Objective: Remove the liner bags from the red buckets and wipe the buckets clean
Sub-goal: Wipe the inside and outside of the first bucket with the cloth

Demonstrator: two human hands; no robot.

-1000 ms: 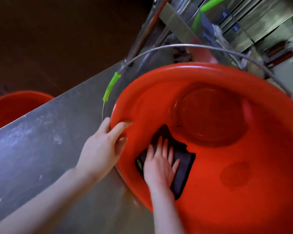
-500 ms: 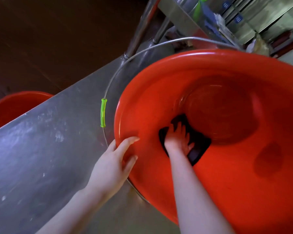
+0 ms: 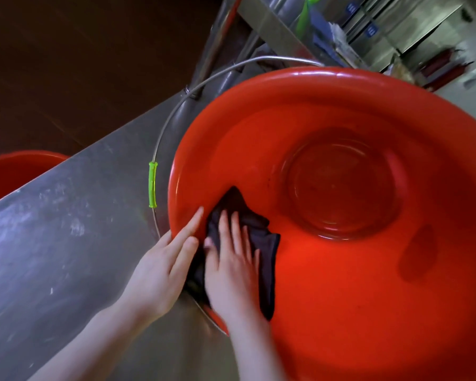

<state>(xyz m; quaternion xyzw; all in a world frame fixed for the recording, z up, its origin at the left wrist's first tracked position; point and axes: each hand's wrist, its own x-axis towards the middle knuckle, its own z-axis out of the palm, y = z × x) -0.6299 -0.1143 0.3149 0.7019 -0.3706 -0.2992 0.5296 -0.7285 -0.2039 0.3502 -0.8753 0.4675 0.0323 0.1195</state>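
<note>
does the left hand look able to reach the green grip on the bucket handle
Probably yes. The left hand rests flat on the bucket rim, holding nothing, and the green grip lies uncovered just beyond it, outside the rim, with nothing between them.

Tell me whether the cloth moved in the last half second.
Yes. The cloth slid from the bucket base up to the rim beside the left hand.

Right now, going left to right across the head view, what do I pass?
Second red bucket → steel counter → green handle grip → left hand → right hand pressing the dark cloth → round base of the big red bucket.
</note>
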